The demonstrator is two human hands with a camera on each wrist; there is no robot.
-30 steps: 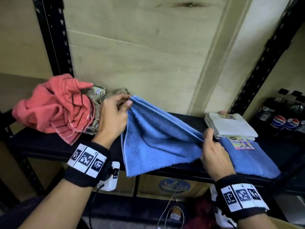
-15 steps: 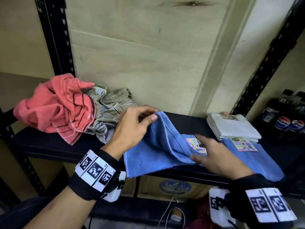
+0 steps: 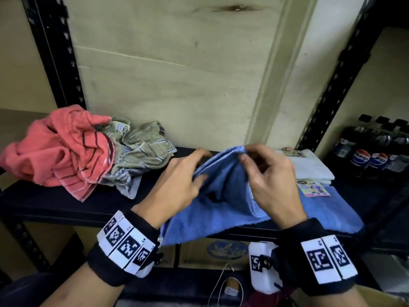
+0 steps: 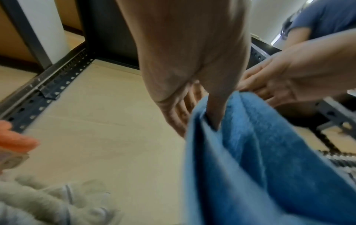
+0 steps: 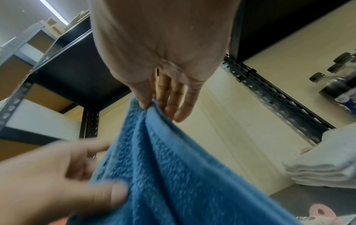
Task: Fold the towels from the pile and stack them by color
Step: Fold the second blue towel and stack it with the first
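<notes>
Blue towel (image 3: 221,196), partly folded, raised at its far edge above the shelf (image 3: 66,207) front, near edge draped over the shelf lip; long axis running roughly left to right, gathered peak at centre between both hands. Right hand (image 3: 270,180) pinching the peak between thumb and fingers, seen plainly in the right wrist view (image 5: 152,105). Left hand (image 3: 179,187) just left of the peak, thumb tucked into a fold and fingers curled behind the cloth, gripping it. Hands nearly touching, so both corners meet at one point; right hand nearer the stacks. Folded blue towel (image 3: 332,209) lying flat immediately right, partly under the held one, with white stack (image 3: 309,167) behind it. Unfolded pile well apart to the left: red towel (image 3: 55,151) and grey towel (image 3: 141,151). Likely next placement rightward, onto the matching blue.
</notes>
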